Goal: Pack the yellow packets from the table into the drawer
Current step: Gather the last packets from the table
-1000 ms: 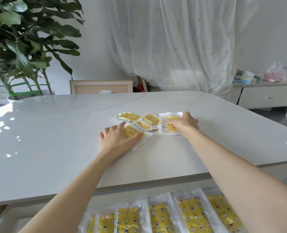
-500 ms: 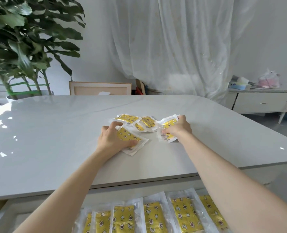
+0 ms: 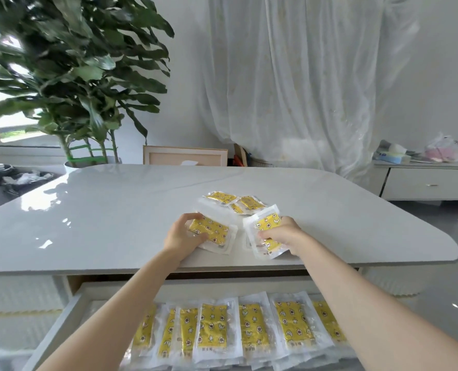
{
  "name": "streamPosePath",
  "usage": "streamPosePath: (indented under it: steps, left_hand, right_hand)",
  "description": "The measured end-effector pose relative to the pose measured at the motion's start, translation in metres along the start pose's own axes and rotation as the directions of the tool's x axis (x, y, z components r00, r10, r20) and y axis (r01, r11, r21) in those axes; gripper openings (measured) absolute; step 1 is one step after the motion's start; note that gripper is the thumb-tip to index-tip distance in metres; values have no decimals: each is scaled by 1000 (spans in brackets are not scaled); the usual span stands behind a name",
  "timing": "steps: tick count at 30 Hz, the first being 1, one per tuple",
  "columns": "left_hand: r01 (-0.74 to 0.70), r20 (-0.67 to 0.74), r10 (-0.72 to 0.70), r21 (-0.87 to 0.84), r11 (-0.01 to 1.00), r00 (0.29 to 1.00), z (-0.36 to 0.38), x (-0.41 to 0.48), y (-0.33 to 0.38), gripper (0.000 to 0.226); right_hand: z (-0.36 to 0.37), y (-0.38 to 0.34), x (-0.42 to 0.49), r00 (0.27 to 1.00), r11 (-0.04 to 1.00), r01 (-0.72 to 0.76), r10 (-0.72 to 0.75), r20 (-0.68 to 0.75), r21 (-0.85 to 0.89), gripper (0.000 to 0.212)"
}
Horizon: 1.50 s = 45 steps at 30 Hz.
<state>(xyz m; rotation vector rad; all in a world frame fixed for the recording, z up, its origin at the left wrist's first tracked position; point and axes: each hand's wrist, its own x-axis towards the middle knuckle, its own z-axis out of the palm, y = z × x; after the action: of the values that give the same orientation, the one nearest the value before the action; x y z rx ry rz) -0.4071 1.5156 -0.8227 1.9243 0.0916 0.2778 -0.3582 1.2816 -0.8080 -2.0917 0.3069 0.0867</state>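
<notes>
My left hand [image 3: 181,235] grips a yellow packet [image 3: 217,234] in clear wrap, lying low over the white table [image 3: 102,223] near its front edge. My right hand [image 3: 281,235] holds a second yellow packet [image 3: 266,223], tilted up off the table. Behind them a small pile of yellow packets [image 3: 233,202] rests on the tabletop. Below the table edge the open drawer [image 3: 69,309] holds a row of several yellow packets [image 3: 249,328] lying side by side; my forearms cover part of that row.
A large potted plant [image 3: 69,76] stands at the far left behind the table. A wooden chair back [image 3: 185,155] sits at the table's far side. A white sideboard [image 3: 426,180] with bags on it is at the right. Sheer curtains hang behind.
Both hands have closed on a packet each and pulled them toward the front edge of the table. The right packet has lifted and tilted. The camera view has shifted back, showing more of the drawer.
</notes>
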Motion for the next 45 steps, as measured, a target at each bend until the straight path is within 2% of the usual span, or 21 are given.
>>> streamPosePath:
  steps: [3, 7, 10, 13, 16, 19, 22, 25, 27, 28, 33, 38, 40, 42, 45]
  left_hand:
    - [59, 30, -57, -68, 996, 998, -11, -22, 6, 40]
    - [165, 183, -133, -174, 971, 974, -35, -49, 12, 41]
    - [147, 237, -84, -263, 954, 968, -55, -71, 16, 44]
    - [198, 263, -113, -322, 926, 958, -78, -90, 13, 36]
    - [243, 312, -139, -325, 914, 940, -105, -103, 4, 28]
    - [254, 382, -139, -268, 929, 914, -129, -114, -7, 23]
    - [292, 434, -203, -147, 945, 878, -139, -122, -17, 22]
    - [199, 417, -272, 210, 957, 868, -132, -124, -27, 21]
    - [101, 424, -299, 429, 897, 855, -124, -121, -34, 25]
    - [75, 427, -312, 487, 870, 849, -119, -119, -38, 28]
    - [67, 405, -347, 565, 822, 846, -95, -99, -62, 37]
    - [17, 416, -332, 602, 798, 847, -76, -73, -82, 40]
    - [-59, 411, -292, 657, 751, 863, -70, -65, -91, 39]
    - [-154, 389, -243, 752, 641, 889, -65, -60, -100, 35]
    - [-256, 372, -151, 830, 495, 916, -63, -62, -105, 27]
  right_hand:
    - [4, -7, -21, 994, 997, 15, -6, 106, -81, 73]
    - [15, -19, -50, 978, 977, 106, -68, 199, -187, 78]
    - [22, -26, -69, 952, 953, 193, -124, 280, -234, 68]
    - [25, -34, -88, 908, 928, 269, -155, 388, -259, 77]
    - [28, -40, -113, 863, 929, 288, -147, 482, -233, 58]
    - [34, -40, -139, 805, 939, 285, -124, 580, -194, 35]
    - [43, -30, -149, 774, 928, 283, -71, 629, -243, 28]
    - [52, -17, -150, 774, 920, 241, 9, 633, -309, 32]
    - [58, -7, -148, 777, 922, 211, 44, 628, -325, 33]
    - [61, -2, -147, 781, 926, 199, 49, 623, -322, 31]
    - [73, 25, -133, 832, 941, 155, 40, 554, -301, 18]
    - [82, 45, -115, 874, 975, 55, 57, 482, -216, 30]
    - [85, 52, -110, 887, 983, 27, 59, 459, -179, 33]
    - [89, 60, -104, 897, 992, 1, 56, 439, -130, 32]
    - [95, 70, -98, 907, 997, -42, 65, 416, -63, 41]
